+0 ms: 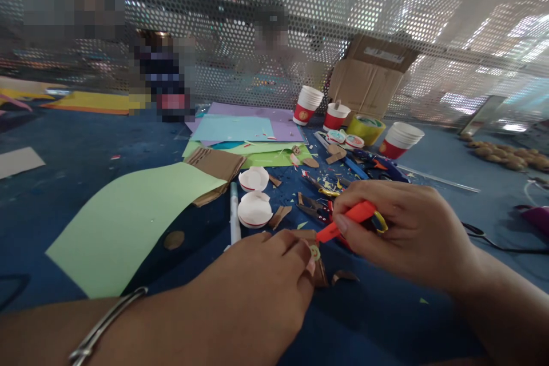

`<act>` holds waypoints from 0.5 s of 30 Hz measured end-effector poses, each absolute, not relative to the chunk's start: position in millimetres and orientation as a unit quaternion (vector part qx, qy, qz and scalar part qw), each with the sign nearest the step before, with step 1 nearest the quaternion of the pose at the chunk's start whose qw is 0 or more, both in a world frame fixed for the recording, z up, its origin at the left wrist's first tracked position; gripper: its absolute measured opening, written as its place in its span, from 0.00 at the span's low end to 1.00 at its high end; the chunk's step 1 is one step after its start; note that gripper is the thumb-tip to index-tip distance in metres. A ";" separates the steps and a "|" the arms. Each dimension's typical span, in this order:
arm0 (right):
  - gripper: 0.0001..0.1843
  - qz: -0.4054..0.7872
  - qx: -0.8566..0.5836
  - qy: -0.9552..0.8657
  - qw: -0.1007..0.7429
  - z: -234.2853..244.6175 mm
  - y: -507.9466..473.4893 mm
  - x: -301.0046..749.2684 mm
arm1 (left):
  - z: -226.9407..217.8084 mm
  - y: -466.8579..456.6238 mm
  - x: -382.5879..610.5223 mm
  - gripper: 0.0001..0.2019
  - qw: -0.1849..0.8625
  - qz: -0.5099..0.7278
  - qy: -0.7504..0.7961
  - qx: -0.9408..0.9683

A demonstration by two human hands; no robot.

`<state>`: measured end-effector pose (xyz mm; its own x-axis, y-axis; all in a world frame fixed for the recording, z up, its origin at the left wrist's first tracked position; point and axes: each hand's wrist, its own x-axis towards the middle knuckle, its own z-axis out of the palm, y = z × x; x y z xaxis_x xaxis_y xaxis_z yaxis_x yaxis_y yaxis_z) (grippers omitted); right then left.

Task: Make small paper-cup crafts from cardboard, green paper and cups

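My left hand is closed in a pinch on a small brown cardboard piece with a round sticker on it, low in the middle of the view. My right hand is wrapped round an orange craft cutter with a yellow ring. The cutter's tip points left and touches the cardboard piece. A metal bangle sits on my left wrist.
On the blue surface lie a green paper sheet, corrugated cardboard, two cut cup bottoms, a white pen, scissors and scraps. Red-and-white paper cups, tape rolls and a cardboard box stand behind. People sit beyond the mesh.
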<state>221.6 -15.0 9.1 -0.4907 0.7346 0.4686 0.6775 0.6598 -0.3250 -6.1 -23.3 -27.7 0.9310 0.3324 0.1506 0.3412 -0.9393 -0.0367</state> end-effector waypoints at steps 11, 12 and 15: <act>0.04 0.009 -0.441 -0.829 0.343 7.2 -8.5 226.4 | -32.4 -20.7 -9.5 0.16 0.031 -0.063 -0.176 -0.982; 0.04 0.009 -0.442 -0.827 0.346 6.3 -7.3 227.4 | -31.5 -20.8 -9.0 0.16 0.032 -0.060 -0.177 -0.982; 0.03 0.006 -0.445 -0.824 0.350 3.9 -4.1 230.2 | -28.6 -20.6 -7.0 0.16 0.029 -0.053 -0.177 -0.982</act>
